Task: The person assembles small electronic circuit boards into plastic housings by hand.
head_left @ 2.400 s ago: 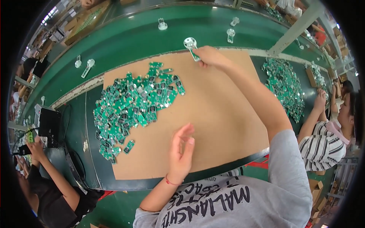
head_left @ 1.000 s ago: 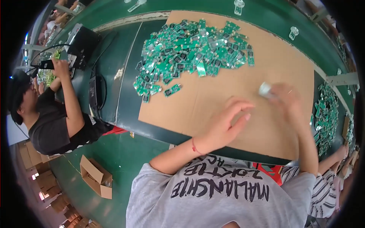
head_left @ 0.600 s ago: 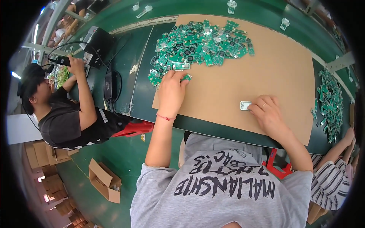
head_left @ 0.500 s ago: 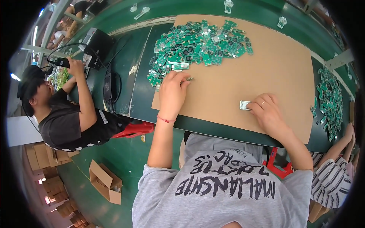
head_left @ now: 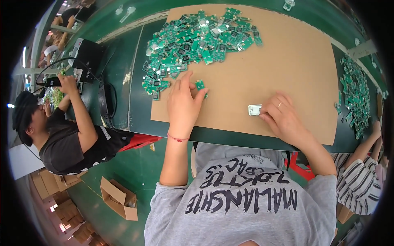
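My left hand (head_left: 184,99) is over the cardboard sheet, its thumb and fingers spread apart. A small green circuit board (head_left: 200,85) lies in the gap by its fingertips, and a bit of green shows beside the thumb. Just beyond this hand spreads a large heap of green circuit boards (head_left: 193,39), many with black chips. To the right, my right hand (head_left: 283,113) pinches the end of a small pale rectangular casing (head_left: 254,109) between thumb and fingers, low over the cardboard. Its fingers cover that end of the casing.
The brown cardboard sheet (head_left: 295,61) covers much of the dark green table. A second pile of boards (head_left: 356,98) sits at the far right. At left, a person (head_left: 61,131) holds a black device by a black power adapter (head_left: 106,100). An open carton (head_left: 119,199) stands on the floor.
My left hand has opened from a pinch, and a green board now shows between its thumb and fingers. My right hand keeps hold of the casing. The whole view has shifted slightly.
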Action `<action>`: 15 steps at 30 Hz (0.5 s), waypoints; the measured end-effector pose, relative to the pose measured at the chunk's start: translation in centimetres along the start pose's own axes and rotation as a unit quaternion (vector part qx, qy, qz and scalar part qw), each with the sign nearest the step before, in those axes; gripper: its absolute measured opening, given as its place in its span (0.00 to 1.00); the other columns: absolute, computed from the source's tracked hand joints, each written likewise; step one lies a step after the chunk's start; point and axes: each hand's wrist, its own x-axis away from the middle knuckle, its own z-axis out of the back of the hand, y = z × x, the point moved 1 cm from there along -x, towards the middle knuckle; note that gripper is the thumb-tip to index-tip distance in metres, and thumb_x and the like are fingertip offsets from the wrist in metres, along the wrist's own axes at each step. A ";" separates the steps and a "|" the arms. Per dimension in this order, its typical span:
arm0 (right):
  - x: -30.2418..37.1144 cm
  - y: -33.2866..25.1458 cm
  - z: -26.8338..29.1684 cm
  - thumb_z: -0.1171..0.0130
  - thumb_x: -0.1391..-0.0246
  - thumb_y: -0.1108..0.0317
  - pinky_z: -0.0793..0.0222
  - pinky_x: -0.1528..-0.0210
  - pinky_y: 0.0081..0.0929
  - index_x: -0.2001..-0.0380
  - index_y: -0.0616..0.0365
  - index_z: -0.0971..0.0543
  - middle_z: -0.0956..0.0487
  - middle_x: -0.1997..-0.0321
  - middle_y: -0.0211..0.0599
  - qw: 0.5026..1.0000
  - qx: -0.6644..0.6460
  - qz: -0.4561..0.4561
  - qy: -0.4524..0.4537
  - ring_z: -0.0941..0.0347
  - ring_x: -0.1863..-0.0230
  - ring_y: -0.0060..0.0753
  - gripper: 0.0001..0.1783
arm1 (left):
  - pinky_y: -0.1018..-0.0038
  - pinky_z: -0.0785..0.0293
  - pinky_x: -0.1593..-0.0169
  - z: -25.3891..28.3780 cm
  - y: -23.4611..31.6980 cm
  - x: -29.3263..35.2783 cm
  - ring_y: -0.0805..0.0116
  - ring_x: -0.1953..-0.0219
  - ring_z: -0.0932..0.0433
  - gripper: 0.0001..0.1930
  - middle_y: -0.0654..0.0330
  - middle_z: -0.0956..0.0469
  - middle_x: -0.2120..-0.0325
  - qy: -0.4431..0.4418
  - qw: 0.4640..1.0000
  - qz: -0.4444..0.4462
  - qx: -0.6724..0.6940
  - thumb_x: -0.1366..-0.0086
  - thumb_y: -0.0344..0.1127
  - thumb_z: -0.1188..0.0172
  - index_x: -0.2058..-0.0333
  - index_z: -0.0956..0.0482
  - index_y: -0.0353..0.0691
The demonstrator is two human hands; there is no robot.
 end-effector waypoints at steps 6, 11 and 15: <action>0.0 -0.1 0.6 0.43 0.55 0.74 0.40 0.52 0.34 0.74 0.58 0.29 0.28 0.77 0.32 0.984 -0.160 -0.075 0.006 0.31 0.71 0.35 0.05 | 0.73 0.29 0.69 -0.6 0.7 -0.6 0.66 0.75 0.27 0.23 0.57 0.28 0.73 -0.065 0.989 0.048 0.123 0.50 0.23 0.41 0.52 0.31 0.35; 0.3 -0.9 1.2 0.45 0.50 0.72 0.38 0.59 0.25 0.72 0.59 0.28 0.27 0.75 0.29 0.932 -0.300 -0.203 -0.004 0.31 0.72 0.24 0.04 | 0.75 0.30 0.69 0.0 3.3 -0.3 0.69 0.73 0.27 0.14 0.58 0.29 0.70 -0.119 0.985 0.029 0.118 0.48 0.23 0.43 0.61 0.24 0.37; 0.5 -1.7 0.9 0.46 0.47 0.70 0.40 0.68 0.16 0.71 0.61 0.28 0.29 0.75 0.23 0.848 -0.464 -0.255 0.034 0.36 0.71 0.13 0.05 | 0.78 0.31 0.68 -0.1 6.9 0.9 0.74 0.72 0.29 0.10 0.61 0.27 0.68 -0.105 0.953 -0.067 0.275 0.47 0.22 0.43 0.65 0.22 0.38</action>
